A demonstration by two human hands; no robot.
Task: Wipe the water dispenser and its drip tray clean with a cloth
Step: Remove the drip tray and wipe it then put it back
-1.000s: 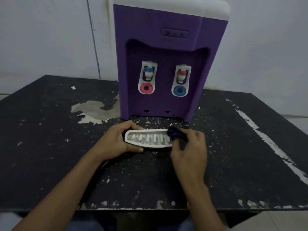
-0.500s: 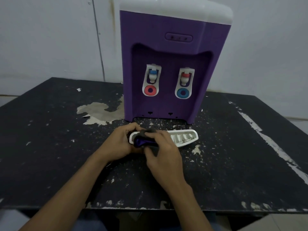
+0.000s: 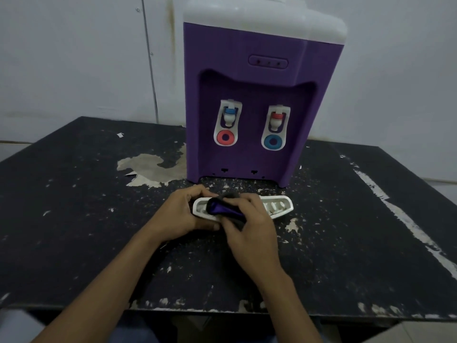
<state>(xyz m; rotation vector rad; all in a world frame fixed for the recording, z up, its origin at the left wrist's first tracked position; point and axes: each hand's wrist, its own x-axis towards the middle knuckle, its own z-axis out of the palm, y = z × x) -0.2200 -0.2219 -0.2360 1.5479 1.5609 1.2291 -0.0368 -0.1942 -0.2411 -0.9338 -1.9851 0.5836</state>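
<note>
The white drip tray (image 3: pixel 280 208) sat on the black, pretty chipped-up surface (image 3: pixel 74 219) just in front of the purple water dispenser (image 3: pixel 247 154), not slotted into it. The left hand (image 3: pixel 181 216) gripped the tray's left end, fingers (image 3: pixel 197 191) curled over the far rim, so that end was mostly covered. The right hand (image 3: pixel 254 231) had its fingers bunched round a dark cloth (image 3: pixel 223 209) with a purple fold showing, pressing it onto the tray's left half. Only the tray's right end and a few slots were really visible. Couldn't tell how much cloth was tucked under the palm. The dispenser's white top got cut off by the upper edge, and both forearms ran out of the bottom.
</note>
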